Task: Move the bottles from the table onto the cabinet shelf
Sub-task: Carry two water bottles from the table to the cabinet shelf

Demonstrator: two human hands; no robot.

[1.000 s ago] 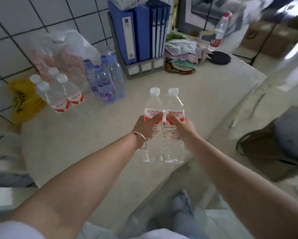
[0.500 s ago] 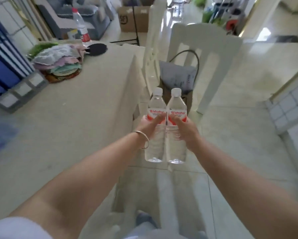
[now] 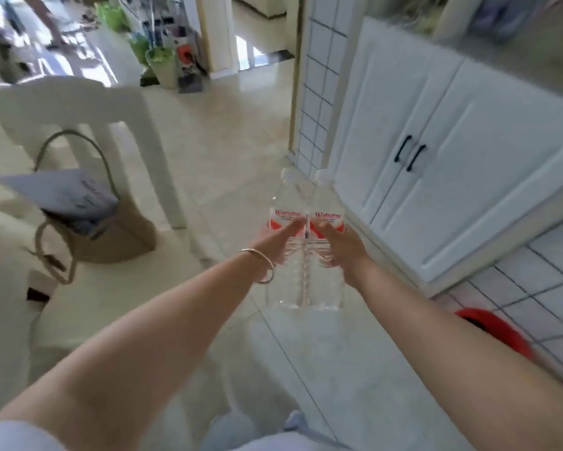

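I hold two clear water bottles with red-and-white labels upright and side by side above the tiled floor. My left hand (image 3: pixel 275 244), with a silver bangle on the wrist, grips the left bottle (image 3: pixel 285 206). My right hand (image 3: pixel 340 247) grips the right bottle (image 3: pixel 327 206). The two bottles touch each other. A white cabinet (image 3: pixel 436 164) with two closed doors and black handles stands ahead on the right. No shelf shows, and the table is out of view.
A white chair (image 3: pixel 88 112) stands at the left with a tan bag (image 3: pixel 110 236) holding papers beside it. A red bucket (image 3: pixel 498 333) sits on the floor at the right by a tiled wall. Buckets and clutter stand far back by a doorway.
My view has swung right, away from the table and past the chair, to face the white cabinet. Both hands have kept the two bottles together in front of me.
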